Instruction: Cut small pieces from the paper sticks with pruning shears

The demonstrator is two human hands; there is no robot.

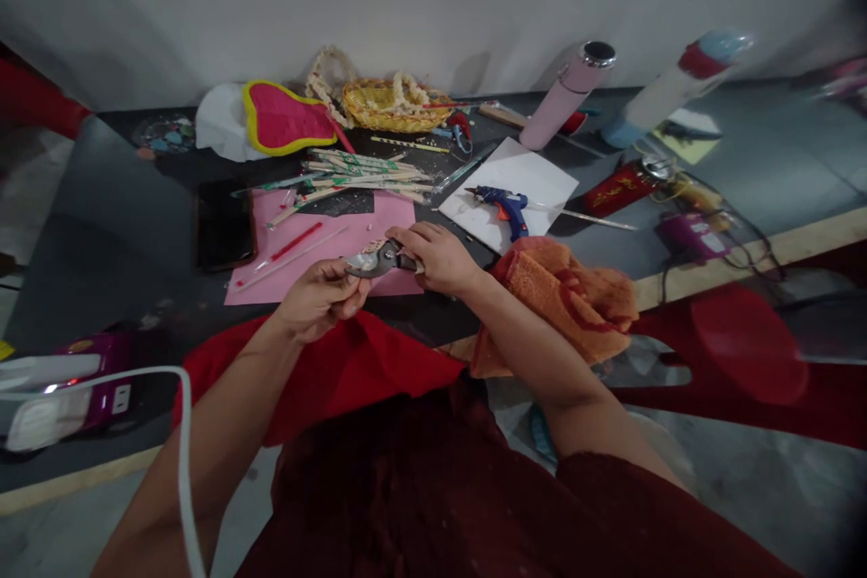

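Pruning shears (pixel 376 259) with a grey metal jaw sit over a sheet of pink paper (pixel 271 284). My right hand (pixel 437 257) is closed around their dark handles, and my left hand (pixel 318 298) grips the jaw end from the other side. A small cream-coloured piece shows at the top of the jaw, though its exact kind is too small to tell. Beyond the paper lies a bundle of pale sticks with green markings (pixel 358 176). A blue and orange glue gun (pixel 508 209) rests on a white sheet (pixel 542 181) to the right.
An orange towel (pixel 562 307) lies by my right forearm. A woven yellow basket (pixel 386 106) and a red cushion (pixel 288 119) stand at the back, beside a pink bottle (pixel 565 99). A black phone (pixel 226 226) lies left of the paper. A white cable (pixel 181 442) crosses near my left arm.
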